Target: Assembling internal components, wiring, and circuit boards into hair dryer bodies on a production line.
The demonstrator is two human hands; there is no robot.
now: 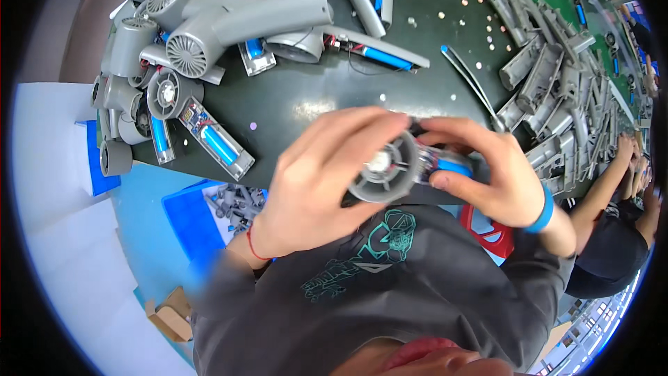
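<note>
Both of my hands are closed around one half-built handheld fan (379, 176), held just over the near edge of the table. My left hand (313, 174) wraps the round grey fan head, whose spokes and pale hub show between thumb and fingers. My right hand (490, 170) pinches the handle end between thumb and fingers, where a blue battery (452, 166) and wires are exposed. Part of the handle is hidden by the right fingers. A pair of tweezers (470, 83) lies on the table beyond the right hand.
Grey fan bodies (236, 24), some with batteries exposed, crowd the table's left. Loose handle shells (550, 76) pile up at right. Small dots (441, 15) are scattered on the dark tabletop (299, 90). Below stands a blue bin (188, 212) of parts. Another person's arm (602, 181) reaches in at far right.
</note>
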